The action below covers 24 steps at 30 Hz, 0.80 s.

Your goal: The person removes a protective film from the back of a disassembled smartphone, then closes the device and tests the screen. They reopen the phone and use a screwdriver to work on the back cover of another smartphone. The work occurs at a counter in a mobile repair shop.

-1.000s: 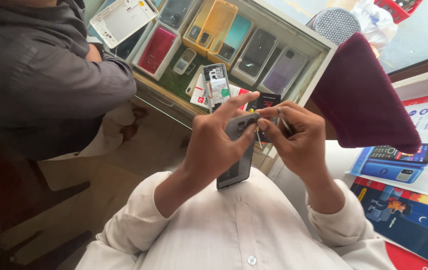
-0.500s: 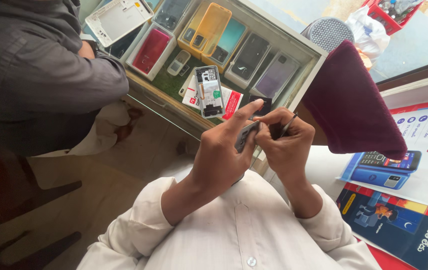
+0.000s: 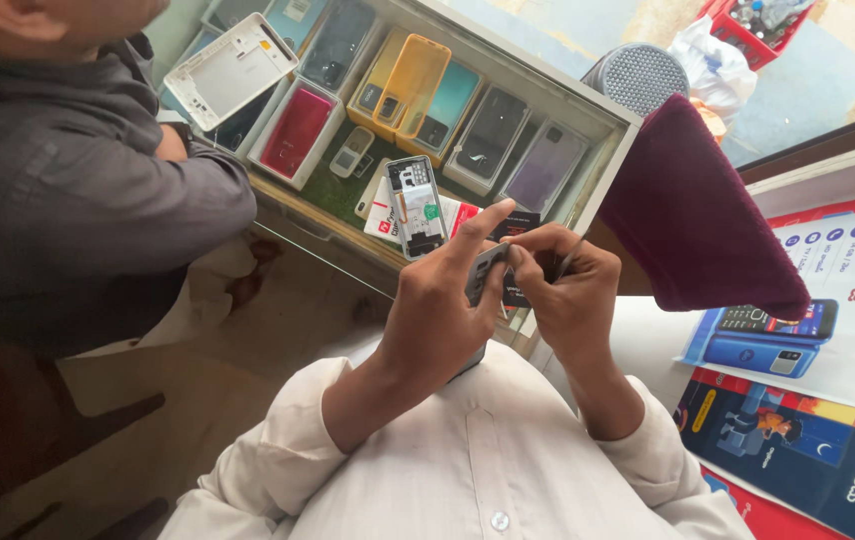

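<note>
Beyond the fingers, a display case [image 3: 603,115] holds phone covers. Left hand [image 3: 443,315] grips a phone [image 3: 485,275]; right hand [image 3: 568,290] pinches a thin tool [image 3: 568,258] against it. Work appears underway, unfinished.

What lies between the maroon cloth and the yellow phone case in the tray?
In the head view, two clear phone cases lie between the maroon cloth and the yellow phone case.

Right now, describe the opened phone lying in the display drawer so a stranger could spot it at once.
Start at the shallow drawer of phone covers at the top of the head view. Along its near edge, just beyond the left hand, lies the opened phone, face down on a red and white card. Unlike the plain coloured covers around it, its back is off, showing grey internals.
</note>
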Each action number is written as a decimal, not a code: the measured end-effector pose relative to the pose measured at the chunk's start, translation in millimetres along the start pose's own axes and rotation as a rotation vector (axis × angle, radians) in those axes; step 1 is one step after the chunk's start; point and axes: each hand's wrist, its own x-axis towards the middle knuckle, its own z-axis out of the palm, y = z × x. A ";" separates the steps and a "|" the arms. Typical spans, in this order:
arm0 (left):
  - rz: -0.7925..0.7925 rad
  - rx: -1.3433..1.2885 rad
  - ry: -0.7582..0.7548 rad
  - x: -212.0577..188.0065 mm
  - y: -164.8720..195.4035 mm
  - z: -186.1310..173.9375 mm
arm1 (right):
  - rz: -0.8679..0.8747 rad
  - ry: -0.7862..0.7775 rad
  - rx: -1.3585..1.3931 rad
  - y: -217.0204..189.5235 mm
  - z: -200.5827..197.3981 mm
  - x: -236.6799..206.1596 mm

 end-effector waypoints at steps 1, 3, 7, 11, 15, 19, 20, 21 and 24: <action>-0.011 0.006 -0.009 2.0 -1.8 -2.2 | 0.006 0.012 0.028 0.5 3.5 0.7; -0.035 0.020 -0.027 6.2 -4.9 -6.9 | 0.014 0.056 0.027 1.1 11.4 1.0; -0.035 0.011 -0.055 16.0 -10.4 -17.6 | -0.014 0.104 -0.037 -1.5 19.1 5.6; 0.039 -0.008 -0.073 24.0 -13.3 -23.9 | -0.009 0.098 -0.096 -9.2 17.7 14.7; 0.067 -0.028 -0.096 28.9 -16.7 -29.2 | -0.054 0.153 -0.223 -13.8 27.2 17.8; 0.000 -0.079 -0.137 31.3 -20.8 -35.0 | -0.239 0.211 -0.481 -12.1 39.6 17.0; -0.012 -0.082 -0.139 32.3 -21.9 -35.5 | -0.317 0.211 -0.535 -11.1 40.4 17.3; -0.023 -0.085 -0.139 33.4 -23.1 -36.2 | -0.374 0.214 -0.563 -9.5 41.0 18.3; -0.053 -0.180 -0.151 36.8 -27.7 -39.2 | -0.537 0.194 -0.634 -0.7 40.4 24.4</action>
